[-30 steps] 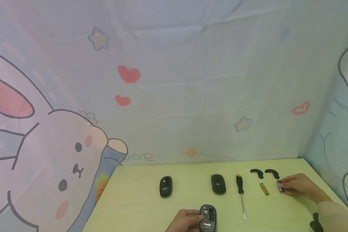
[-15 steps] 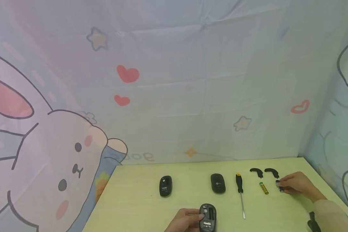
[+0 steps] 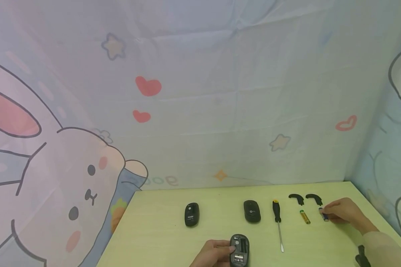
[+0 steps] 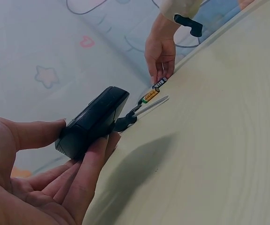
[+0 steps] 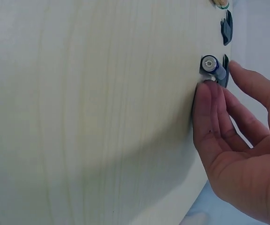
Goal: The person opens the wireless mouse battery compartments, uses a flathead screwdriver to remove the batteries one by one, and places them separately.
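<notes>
In the head view my left hand (image 3: 214, 254) holds a black computer mouse (image 3: 239, 256), underside up, with its battery slots bare. Thumb and fingers clasp its sides, and the mouse (image 4: 92, 124) is above the table in the left wrist view. On the right, my right hand (image 3: 345, 213) is at a blue battery (image 3: 324, 215) on the table. The right wrist view has the thumb apart from the fingers, fingertips right beside the blue battery (image 5: 211, 64). A gold battery (image 3: 305, 217) lies just left of it.
Two more mice (image 3: 192, 214) (image 3: 252, 211) sit on the pale yellow table (image 3: 153, 241). A screwdriver (image 3: 277, 222) with a black handle lies to their right. Two curved black covers (image 3: 296, 199) (image 3: 314, 199) lie behind the batteries. A printed cloth (image 3: 200, 111) hangs behind.
My right fingers have eased slightly off to the right of the blue battery, leaving more of it visible. My left hand and its mouse have stayed in place.
</notes>
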